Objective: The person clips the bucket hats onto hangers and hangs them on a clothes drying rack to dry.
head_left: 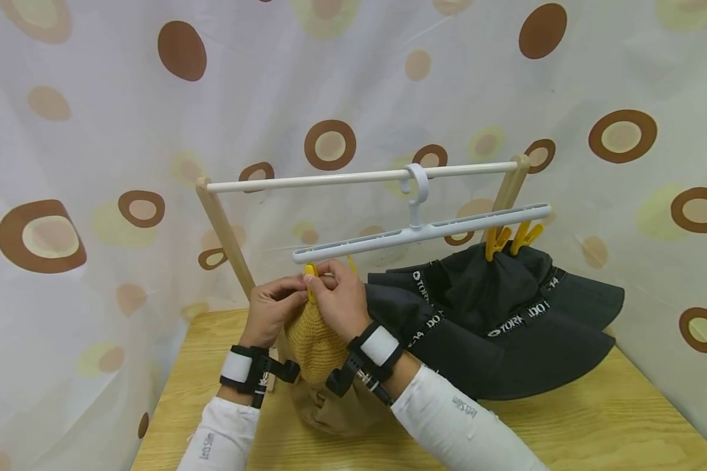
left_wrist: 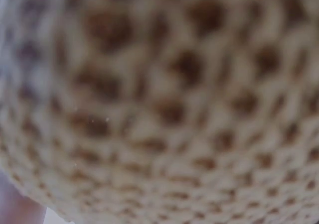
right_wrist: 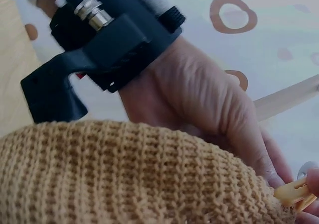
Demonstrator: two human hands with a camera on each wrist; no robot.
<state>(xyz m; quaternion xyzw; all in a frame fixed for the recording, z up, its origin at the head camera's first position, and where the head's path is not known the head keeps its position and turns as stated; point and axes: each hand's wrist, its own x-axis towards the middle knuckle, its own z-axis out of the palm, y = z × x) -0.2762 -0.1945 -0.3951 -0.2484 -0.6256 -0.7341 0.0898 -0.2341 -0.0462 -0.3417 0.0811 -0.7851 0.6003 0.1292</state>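
A mustard knit hat [head_left: 317,340] hangs under the left end of a white hanger [head_left: 383,238]; its ribbed stitches fill much of the right wrist view. A yellow clip [head_left: 311,282] sits at the hat's gathered top. My right hand [head_left: 344,301] pinches this clip, its thumb laid against the front. From the other side, my left hand [head_left: 269,311] pinches the hat's top edge between thumb and forefinger, right beside the clip. In the left wrist view, blurred knit [left_wrist: 174,134] covers nearly everything and hides the left fingers.
The hanger hooks over the white rod [head_left: 306,179] of a wooden stand [head_left: 226,235] and tilts down leftward. Yellow clips [head_left: 495,243] hold black bucket hats [head_left: 507,327] at its right. A tan hat [head_left: 336,405] is below the knit one, above the wooden table [head_left: 589,425].
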